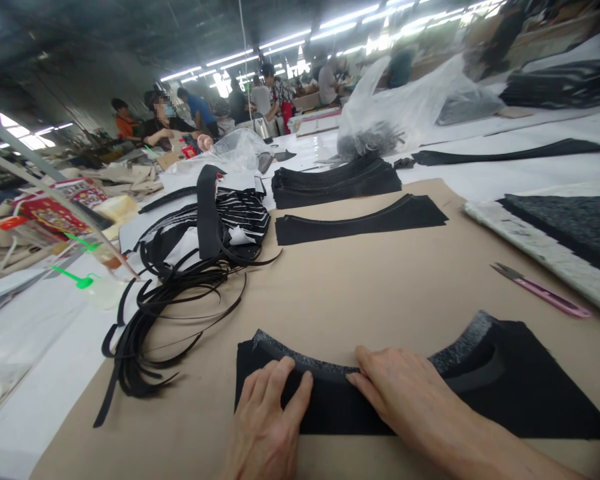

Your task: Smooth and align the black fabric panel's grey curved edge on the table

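Observation:
A black fabric panel (340,407) with a curved upper edge lies flat in front of me. Along that curve runs a speckled grey strip (463,343), partly hidden under my hands. My left hand (273,417) rests on the panel's left part, fingertips just below the strip and thumb apart. My right hand (405,393) pinches the curved edge at its middle between thumb and fingers. Farther back on the brown sheet lies another curved black panel (360,220), with a stack of similar pieces (335,183) behind it.
Pink-handled thread snips (543,290) lie to the right, near a white board (497,230) bearing dark fabric. Black strips (155,333) pile up at left beside a green-tipped bottle (97,290). Clear plastic bags (405,100) stand at the back. Several people are farther off.

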### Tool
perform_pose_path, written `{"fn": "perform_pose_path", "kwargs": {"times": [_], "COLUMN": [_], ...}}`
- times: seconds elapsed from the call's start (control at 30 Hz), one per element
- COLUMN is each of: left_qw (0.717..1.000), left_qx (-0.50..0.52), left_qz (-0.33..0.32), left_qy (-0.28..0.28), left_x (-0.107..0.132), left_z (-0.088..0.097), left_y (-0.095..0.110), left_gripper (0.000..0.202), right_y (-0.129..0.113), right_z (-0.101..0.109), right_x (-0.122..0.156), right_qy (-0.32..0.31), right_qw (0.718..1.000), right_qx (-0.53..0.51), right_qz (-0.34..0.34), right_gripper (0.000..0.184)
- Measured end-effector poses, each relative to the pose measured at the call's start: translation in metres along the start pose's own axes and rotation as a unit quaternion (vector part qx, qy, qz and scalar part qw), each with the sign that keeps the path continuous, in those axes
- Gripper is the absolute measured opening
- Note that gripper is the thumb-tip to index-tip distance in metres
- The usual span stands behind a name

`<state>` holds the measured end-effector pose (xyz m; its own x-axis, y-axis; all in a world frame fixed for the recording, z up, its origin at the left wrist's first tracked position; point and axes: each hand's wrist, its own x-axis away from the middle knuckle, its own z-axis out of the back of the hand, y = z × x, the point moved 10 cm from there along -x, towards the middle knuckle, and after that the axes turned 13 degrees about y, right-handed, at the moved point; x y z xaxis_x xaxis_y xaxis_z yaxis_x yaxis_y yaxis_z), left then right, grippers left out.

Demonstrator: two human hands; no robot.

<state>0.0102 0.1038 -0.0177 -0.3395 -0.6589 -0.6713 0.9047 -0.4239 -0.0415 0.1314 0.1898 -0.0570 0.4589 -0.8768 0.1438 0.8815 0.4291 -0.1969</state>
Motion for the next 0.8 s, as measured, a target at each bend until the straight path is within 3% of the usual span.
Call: {"fn": "perform_pose_path", "kwargs": {"times": [0.07, 0.17, 0.3, 0.47, 0.6, 0.8], "left_qw": [1.000, 0.998, 0.999, 0.999, 0.998, 0.999], "left_qx": [0.020, 0.052, 0.031, 0.016, 0.026, 0.033], "left_qz": [-0.008, -0.039, -0.038, -0.047, -0.056, -0.041], "left_qy": [0.018, -0.009, -0.015, -0.013, -0.029, -0.015], "left_x": [-0.008, -0.016, -0.015, -0.010, -0.012, -0.010], "left_z": [0.002, -0.006, -0.015, -0.016, -0.015, -0.012], "left_y": [0.012, 0.032, 0.038, 0.039, 0.040, 0.040], "left_gripper": [0.040, 0.040, 0.040, 0.042, 0.043, 0.038], "right_y": [0.000, 0.001, 0.003, -0.001, -0.012, -0.017], "right_z": [0.000, 0.000, -0.001, 0.015, 0.029, 0.018], "right_x": [0.000, 0.001, -0.001, -0.010, -0.023, -0.031], "right_qy": [0.012, 0.039, 0.050, -0.008, -0.052, -0.111], "right_qw": [1.000, 0.999, 0.999, 0.999, 0.986, 0.961], "right_qx": [-0.001, 0.004, -0.010, -0.050, -0.156, -0.252], "right_qz": [0.003, 0.005, 0.015, 0.008, -0.002, -0.013], "right_gripper": [0.017, 0.017, 0.019, 0.020, 0.016, 0.014]}}
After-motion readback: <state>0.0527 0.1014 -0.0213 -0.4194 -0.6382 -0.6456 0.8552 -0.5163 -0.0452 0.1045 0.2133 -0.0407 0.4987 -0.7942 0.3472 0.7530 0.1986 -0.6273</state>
